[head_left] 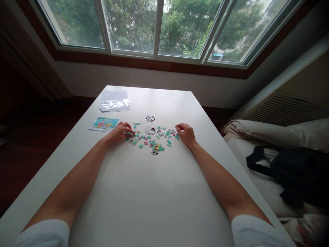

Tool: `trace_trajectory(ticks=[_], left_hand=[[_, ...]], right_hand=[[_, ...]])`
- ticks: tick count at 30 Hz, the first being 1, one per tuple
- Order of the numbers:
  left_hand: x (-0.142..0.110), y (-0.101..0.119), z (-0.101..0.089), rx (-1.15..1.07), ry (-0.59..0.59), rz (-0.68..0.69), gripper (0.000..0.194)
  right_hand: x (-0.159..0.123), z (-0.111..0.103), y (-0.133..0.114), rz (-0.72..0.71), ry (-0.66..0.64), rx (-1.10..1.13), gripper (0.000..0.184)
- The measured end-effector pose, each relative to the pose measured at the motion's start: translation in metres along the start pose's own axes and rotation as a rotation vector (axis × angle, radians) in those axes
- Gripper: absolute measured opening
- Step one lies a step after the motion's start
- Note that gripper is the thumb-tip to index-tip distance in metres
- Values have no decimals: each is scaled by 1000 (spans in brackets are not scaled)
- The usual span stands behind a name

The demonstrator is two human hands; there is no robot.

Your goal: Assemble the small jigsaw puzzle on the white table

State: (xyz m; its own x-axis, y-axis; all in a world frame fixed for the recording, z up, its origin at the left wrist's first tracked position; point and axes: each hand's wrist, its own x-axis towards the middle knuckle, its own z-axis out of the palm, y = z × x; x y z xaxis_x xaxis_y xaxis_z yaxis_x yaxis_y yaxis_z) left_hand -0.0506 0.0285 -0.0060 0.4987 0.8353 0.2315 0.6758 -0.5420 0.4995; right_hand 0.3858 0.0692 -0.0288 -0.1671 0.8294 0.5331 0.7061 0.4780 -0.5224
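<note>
Many small jigsaw puzzle pieces (146, 143), mostly turquoise with some pink and yellow, lie scattered on the white table. At the near edge of the scatter, a few joined pieces (156, 148) form a yellow cartoon figure. My left hand (120, 133) rests at the left side of the pieces, thumb and fingertips closed around a turquoise piece there. By the right edge of the scatter, my right hand (187, 133) has its fingers curled and thumb drawn in. Whatever its fingertips hold, if anything, is too small to make out.
A picture card (104, 124) with cartoon figures lies left of my left hand. Behind it are papers in a clear plastic bag (114, 101). A round tin (150, 130) and a round shiny disc (150, 118) sit mid-table. A sofa with dark cloth (300, 171) stands right.
</note>
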Motion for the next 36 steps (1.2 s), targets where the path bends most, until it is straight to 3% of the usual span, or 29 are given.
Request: trace_trajectory(ticks=[36], left_hand=[[2,3,10,55,58,5,22]], right_hand=[[1,1,2,-21,-20,-1,17]])
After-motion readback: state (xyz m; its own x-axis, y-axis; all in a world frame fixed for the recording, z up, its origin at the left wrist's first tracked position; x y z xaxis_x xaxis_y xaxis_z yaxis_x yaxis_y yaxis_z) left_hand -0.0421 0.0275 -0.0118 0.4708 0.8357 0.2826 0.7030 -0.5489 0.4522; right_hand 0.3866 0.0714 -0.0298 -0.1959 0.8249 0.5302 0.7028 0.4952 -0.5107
